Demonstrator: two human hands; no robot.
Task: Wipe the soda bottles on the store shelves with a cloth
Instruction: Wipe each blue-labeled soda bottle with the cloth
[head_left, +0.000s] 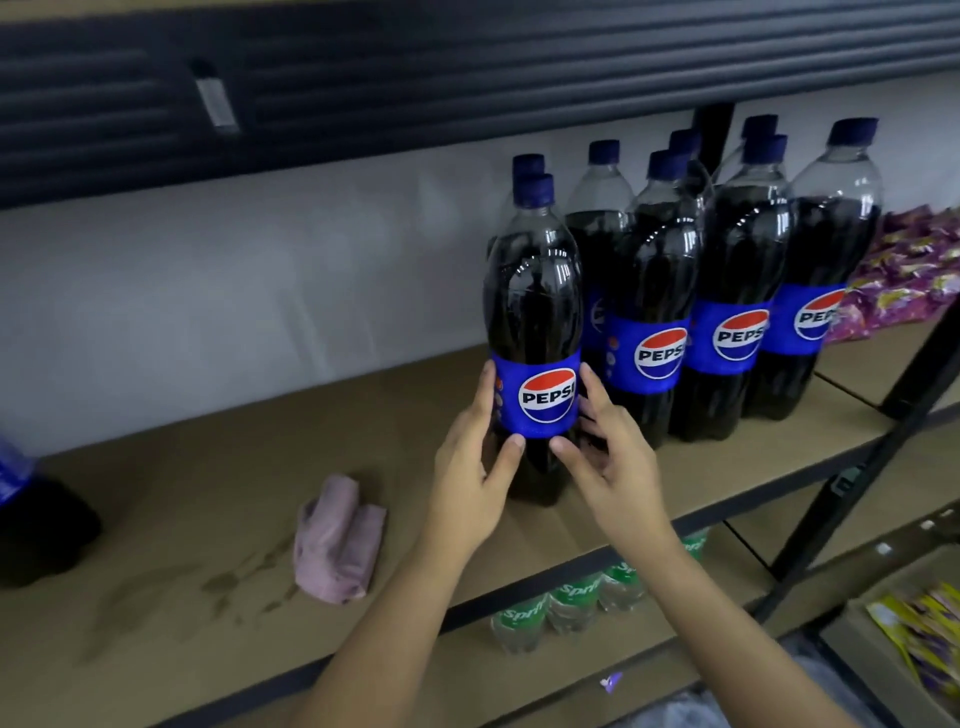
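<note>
A large Pepsi bottle (535, 312) with a blue cap and blue label stands upright on the brown shelf board (218, 467). My left hand (470, 467) grips its lower left side and my right hand (605, 457) grips its lower right side, both thumbs on the front just below the label. A folded pink cloth (337, 540) lies on the shelf to the left of my hands, held by neither. Several more Pepsi bottles (727, 291) stand in a group behind and to the right.
Another dark bottle (36, 514) stands at the far left edge. Damp marks (244, 582) stain the board near the cloth. Purple snack packets (914, 270) pile up at the right. Sprite bottles (571, 603) sit on the shelf below. A black shelf post (883, 441) slants at the right.
</note>
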